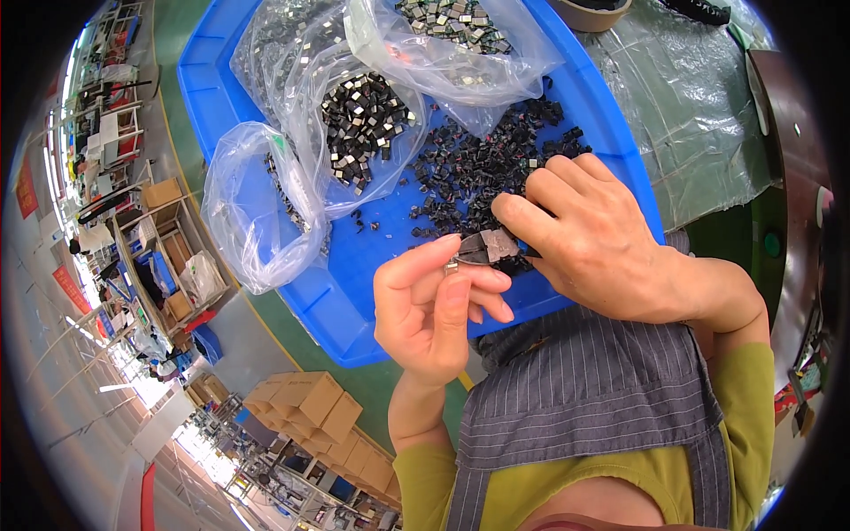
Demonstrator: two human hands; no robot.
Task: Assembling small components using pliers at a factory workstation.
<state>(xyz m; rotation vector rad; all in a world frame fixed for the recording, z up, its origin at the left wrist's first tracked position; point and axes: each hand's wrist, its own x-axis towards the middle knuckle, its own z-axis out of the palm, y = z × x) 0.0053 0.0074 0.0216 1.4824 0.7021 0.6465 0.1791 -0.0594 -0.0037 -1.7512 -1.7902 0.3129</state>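
Note:
My right hand (591,237) grips small metal cutting pliers (485,247), jaws pointing left. My left hand (436,301) pinches a tiny metal-and-black part (453,263) right at the plier tips. Both hands hover over the near edge of a blue plastic tray (354,292). A loose heap of small black parts (482,168) lies in the tray just beyond my right hand. Clear plastic bags (354,97) hold more small black and silvery parts.
A second clear bag of silvery parts (456,35) lies at the tray's far side. Crumpled plastic sheet (699,115) covers the green table to the right. Cardboard boxes (310,403) and shelving (168,257) stand on the floor at the left.

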